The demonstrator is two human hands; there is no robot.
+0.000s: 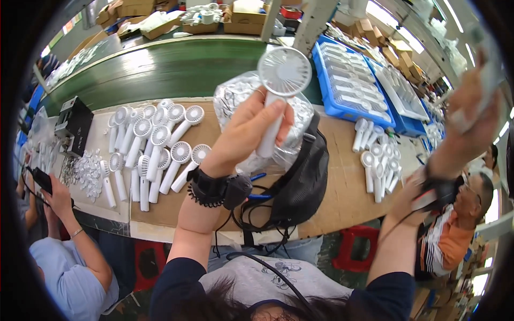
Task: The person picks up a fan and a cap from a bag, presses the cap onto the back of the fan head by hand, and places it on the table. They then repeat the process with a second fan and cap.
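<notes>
Upright over the table, a white handheld fan [285,73] is gripped by its handle in my left hand [254,125], its round grille at the top. My right hand [471,104] is raised at the far right, smeared by motion. A pale, blurred object shows at its fingers, and I cannot make out what it is. Many similar white fans [159,136] lie together on the left part of the table. A smaller group of white fans [379,166] lies at the right, below my raised right arm.
Behind my left hand sit a silvery plastic-wrapped bundle [235,96] and a black bag [305,182]. A blue crate [350,80] of white parts stands at back right, beyond it a green conveyor belt [176,67]. Co-workers sit left and right; small clear discs [92,174] lie left.
</notes>
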